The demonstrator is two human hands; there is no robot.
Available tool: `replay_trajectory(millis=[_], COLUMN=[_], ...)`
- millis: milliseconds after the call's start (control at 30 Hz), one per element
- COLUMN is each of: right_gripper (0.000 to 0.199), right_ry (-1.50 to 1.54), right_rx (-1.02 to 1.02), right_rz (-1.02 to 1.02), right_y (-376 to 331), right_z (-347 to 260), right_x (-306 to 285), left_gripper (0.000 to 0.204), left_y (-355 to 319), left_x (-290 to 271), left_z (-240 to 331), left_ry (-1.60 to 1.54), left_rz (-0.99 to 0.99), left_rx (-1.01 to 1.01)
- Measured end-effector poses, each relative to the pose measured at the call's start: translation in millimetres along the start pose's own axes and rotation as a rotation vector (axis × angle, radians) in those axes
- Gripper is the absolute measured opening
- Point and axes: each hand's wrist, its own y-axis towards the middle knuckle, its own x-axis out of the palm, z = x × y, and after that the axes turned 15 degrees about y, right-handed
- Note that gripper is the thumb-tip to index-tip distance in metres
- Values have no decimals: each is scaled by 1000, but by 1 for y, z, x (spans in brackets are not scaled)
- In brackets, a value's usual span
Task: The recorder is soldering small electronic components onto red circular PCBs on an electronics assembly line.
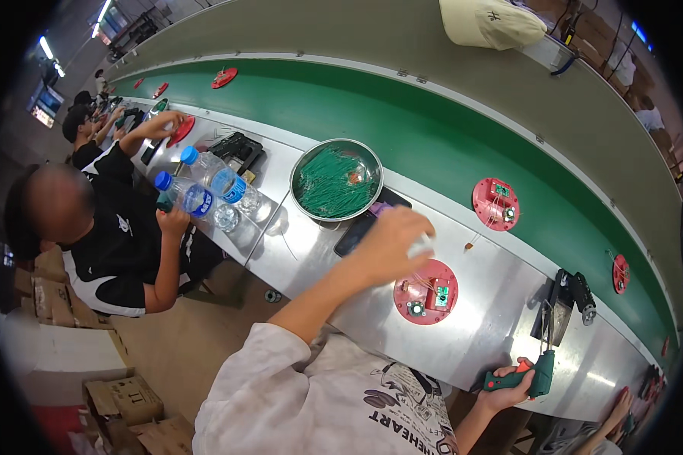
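My left hand point(396, 241) reaches over the metal table between the steel bowl and a round red plate point(407, 306). Motion smears its bent fingers, so whether they hold anything is unclear. That red plate lies flat and carries a small green circuit board, a round part and thin wires. At the lower right, my right hand point(510, 388) is wrapped around a green soldering gun point(542, 373) with a red trigger, its metal tips pointing up. The steel bowl point(296, 199) contains many thin green wire-like strands.
A dark phone point(350, 238) lies beside the bowl. Two water bottles point(221, 182) stand left, near a seated co-worker point(121, 235). A black tool stand point(557, 309) is at right. The green conveyor belt point(425, 125) carries several red plates, one point(495, 205) close by.
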Motion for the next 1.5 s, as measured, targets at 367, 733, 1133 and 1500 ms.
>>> replay_trajectory(millis=[367, 733, 1133, 1500], right_gripper=[38, 35, 37, 34], right_ry=[-24, -21, -59, -25], right_rx=[-18, -3, -18, -68], right_rz=[36, 33, 24, -88], right_y=[-2, 3, -1, 0], right_z=[3, 8, 5, 8], right_x=[1, -10, 3, -7], left_gripper=[13, 12, 12, 12], left_y=[19, 14, 12, 14], left_x=[-23, -31, -44, -51], left_z=[-114, -120, -124, -93], left_ry=[518, 46, -336, -426], left_rz=[-48, 161, 222, 199], left_rx=[-355, -507, -700, -615])
